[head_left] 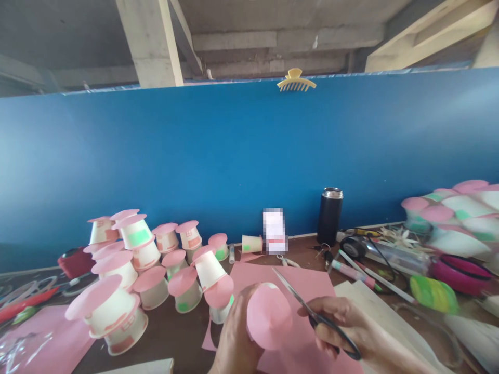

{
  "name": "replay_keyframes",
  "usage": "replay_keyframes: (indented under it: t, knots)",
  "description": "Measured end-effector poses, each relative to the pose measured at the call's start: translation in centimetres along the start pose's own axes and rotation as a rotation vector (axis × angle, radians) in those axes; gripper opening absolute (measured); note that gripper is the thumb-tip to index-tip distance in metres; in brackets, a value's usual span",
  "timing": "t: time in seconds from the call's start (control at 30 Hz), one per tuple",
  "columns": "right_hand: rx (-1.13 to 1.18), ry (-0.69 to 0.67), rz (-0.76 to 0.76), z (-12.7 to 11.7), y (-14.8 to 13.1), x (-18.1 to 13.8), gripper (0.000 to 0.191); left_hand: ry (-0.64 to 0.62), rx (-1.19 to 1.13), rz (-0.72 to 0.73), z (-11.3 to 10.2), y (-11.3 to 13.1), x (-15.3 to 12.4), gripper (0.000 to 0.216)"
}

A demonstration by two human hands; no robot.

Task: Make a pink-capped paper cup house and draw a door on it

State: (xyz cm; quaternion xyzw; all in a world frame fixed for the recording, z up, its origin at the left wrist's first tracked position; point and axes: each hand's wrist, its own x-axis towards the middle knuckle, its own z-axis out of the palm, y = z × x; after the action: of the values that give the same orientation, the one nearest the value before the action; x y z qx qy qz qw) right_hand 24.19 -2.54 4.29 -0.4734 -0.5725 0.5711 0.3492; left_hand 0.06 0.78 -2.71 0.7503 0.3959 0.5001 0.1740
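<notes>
Left fingers (246, 299) holding pink disc (270, 317), right fingers (329, 305) gripping scissors (311, 312), white panel (274, 229) pixelated, unreadable

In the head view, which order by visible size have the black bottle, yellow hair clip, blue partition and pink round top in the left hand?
1. Blue partition
2. Pink round top, helped by being nearest the camera
3. Black bottle
4. Yellow hair clip
</notes>
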Motion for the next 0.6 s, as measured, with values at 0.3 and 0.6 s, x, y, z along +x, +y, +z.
replay_keyframes:
  t: [0.3,0.6]
  knots:
    - [-0.030,-0.098,0.040,-0.44,-0.74,-0.41,0.041,-0.092,0.065,0.104,-0.09,-0.38,-0.29,0.063]
    - [0.117,-0.205,0.001,-0.95,0.13,-0.14,0.040,-0.131,-0.029,0.007,-0.16,0.35,-0.07,0.057]
